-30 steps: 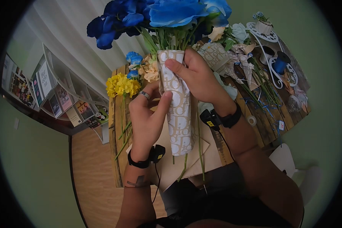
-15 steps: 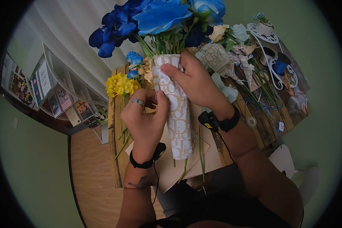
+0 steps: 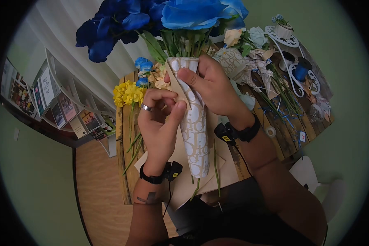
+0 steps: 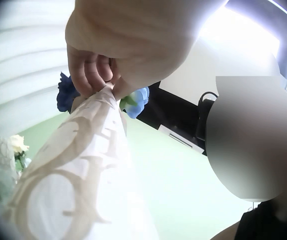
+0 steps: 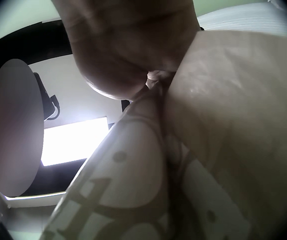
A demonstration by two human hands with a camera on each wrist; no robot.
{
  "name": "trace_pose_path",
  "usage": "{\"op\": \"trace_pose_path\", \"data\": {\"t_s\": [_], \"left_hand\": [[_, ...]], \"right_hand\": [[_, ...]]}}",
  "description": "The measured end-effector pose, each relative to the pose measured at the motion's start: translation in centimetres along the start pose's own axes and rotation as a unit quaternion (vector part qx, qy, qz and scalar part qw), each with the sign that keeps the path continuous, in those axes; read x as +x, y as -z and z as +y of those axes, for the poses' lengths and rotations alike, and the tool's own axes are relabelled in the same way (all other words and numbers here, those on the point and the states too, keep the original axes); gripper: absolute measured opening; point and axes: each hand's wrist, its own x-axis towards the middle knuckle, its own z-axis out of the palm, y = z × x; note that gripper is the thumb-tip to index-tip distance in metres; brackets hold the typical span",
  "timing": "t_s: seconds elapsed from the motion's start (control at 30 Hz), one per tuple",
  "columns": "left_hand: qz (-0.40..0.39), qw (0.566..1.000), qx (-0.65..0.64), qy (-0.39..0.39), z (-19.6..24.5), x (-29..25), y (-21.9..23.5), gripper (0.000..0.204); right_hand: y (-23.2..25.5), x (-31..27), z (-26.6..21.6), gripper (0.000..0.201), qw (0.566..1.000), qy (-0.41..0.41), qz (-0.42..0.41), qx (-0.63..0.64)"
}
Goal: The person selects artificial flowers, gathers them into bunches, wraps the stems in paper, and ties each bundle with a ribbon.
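Note:
Patterned white-and-tan wrapping paper (image 3: 197, 141) is rolled in a narrow cone around a bouquet. Large blue roses (image 3: 190, 16) and dark blue flowers (image 3: 110, 24) fan out at its top, and green stems (image 3: 196, 189) stick out below. My right hand (image 3: 219, 90) grips the upper part of the wrap, thumb across the front. With thumb and fingertips, my left hand (image 3: 158, 123) pinches the paper's loose edge on the left, where a plain tan strip shows. That pinch at the paper (image 4: 78, 165) also appears in the left wrist view.
Yellow flowers (image 3: 129, 93), small blue flowers (image 3: 143, 64) and peach flowers (image 3: 159, 76) lie at the table's left. Flat tan sheets (image 3: 180, 184) are under the bouquet. At right are another wrapped bunch (image 3: 231, 59), a blue spool (image 3: 302, 69) and a tape roll (image 3: 270, 131).
The bouquet shifted left, then back right, and its lower end now sits lower. My left hand moved left and back, and now draws out the paper's edge, showing its plain side.

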Motion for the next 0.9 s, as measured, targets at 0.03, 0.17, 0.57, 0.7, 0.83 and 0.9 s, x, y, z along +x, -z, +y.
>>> {"op": "trace_pose_path", "data": {"t_s": [0.03, 0.17, 0.57, 0.7, 0.83, 0.9], "left_hand": [[-0.001, 1.0, 0.0, 0.001, 0.1, 0.0, -0.1, 0.023], [-0.057, 0.99, -0.065, 0.109, 0.4, 0.0, -0.1, 0.028], [-0.103, 0.952, -0.175, 0.229, 0.4, -0.6, 0.2, 0.038], [-0.044, 0.943, -0.176, 0.279, -0.4, -0.9, -0.1, 0.029], [-0.09, 0.934, -0.214, 0.273, -0.8, -0.9, -0.1, 0.033], [-0.12, 0.926, -0.237, 0.269, 0.4, -0.7, -1.2, 0.037]], "right_hand": [[0.0, 0.0, 0.0, 0.028, 1.0, -0.006, 0.003, -0.003], [-0.7, 0.0, -0.4, 0.028, 0.998, 0.035, -0.007, 0.046], [0.4, 0.2, -0.1, 0.029, 1.0, 0.006, -0.017, -0.022], [1.3, 0.0, -0.8, 0.033, 0.998, 0.003, -0.058, 0.011], [2.5, -0.4, -4.1, 0.036, 0.987, -0.096, -0.115, -0.05], [3.0, -0.3, -3.7, 0.038, 0.972, -0.176, -0.13, -0.087]]}}
